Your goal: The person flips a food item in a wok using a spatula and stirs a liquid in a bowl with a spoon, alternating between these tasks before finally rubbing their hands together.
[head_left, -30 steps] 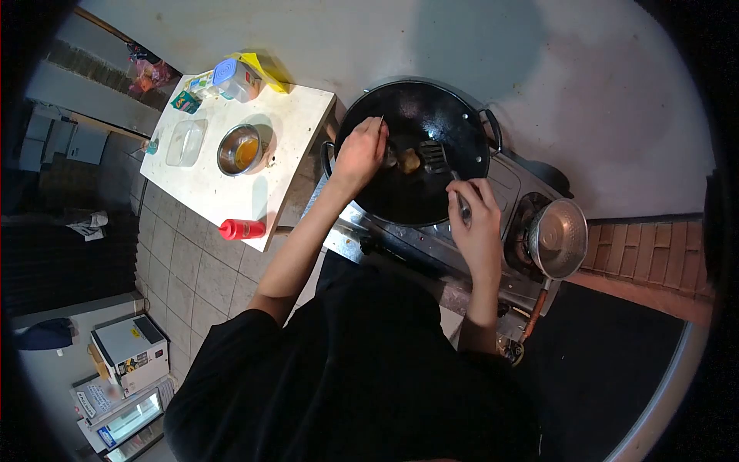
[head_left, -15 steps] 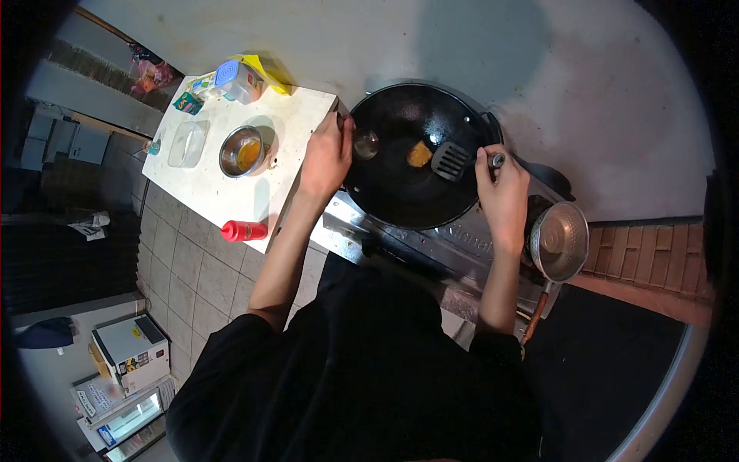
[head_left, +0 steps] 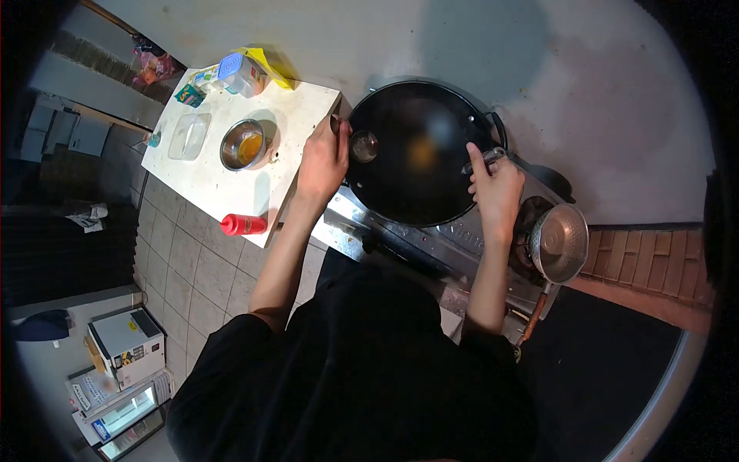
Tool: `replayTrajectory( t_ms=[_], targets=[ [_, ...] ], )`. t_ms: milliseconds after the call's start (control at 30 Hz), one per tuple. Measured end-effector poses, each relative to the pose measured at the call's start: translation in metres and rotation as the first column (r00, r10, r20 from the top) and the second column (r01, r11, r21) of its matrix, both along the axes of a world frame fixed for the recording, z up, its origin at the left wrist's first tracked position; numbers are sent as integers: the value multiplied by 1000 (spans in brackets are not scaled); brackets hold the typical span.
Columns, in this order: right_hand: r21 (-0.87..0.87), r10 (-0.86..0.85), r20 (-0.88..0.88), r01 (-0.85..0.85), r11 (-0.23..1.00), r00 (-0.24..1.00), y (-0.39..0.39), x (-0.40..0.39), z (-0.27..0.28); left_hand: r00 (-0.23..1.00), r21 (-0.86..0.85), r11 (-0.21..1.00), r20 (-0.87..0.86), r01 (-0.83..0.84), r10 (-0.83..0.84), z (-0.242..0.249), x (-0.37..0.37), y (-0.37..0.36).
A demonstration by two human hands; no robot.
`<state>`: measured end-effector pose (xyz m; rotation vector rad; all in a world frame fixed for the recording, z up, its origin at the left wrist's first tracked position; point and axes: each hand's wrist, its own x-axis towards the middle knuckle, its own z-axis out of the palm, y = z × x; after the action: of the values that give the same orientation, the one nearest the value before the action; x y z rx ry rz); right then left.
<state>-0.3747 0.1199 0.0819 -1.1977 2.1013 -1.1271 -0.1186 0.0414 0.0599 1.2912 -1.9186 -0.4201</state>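
Fingers of the left hand are clenching the wok's left handle; right hand is gripping its right handle. Wok is sitting on the stove, beside the white surface.

Single head view, fisheye, steeply down over wok, stove; edges dark, possibly vignetted.
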Motion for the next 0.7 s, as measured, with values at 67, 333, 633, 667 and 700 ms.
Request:
replayTrajectory(
  t_ms=[67,333,633,667,700],
  targets=[
    [-4,-39,64,39,999,997,-4,-5,-6,1000,8,1000,1,-8,8,1,1,2],
    [-69,-164,199,181,981,966,-9,-28,-7,1000,21,1000,-22,-10,11,0,7,4],
    [-194,-142,234,189,963,962,-18,-34,-3,998,0,1000,-59,1,-1,0,11,6],
    [-204,-114,193,153,967,975,-20,-35,0,998,1,1000,-56,3,-3,0,12,7],
    [-211,-89,151,121,970,984,-21,-37,3,999,6,1000,-48,-8,8,0,13,7]
  ],
)
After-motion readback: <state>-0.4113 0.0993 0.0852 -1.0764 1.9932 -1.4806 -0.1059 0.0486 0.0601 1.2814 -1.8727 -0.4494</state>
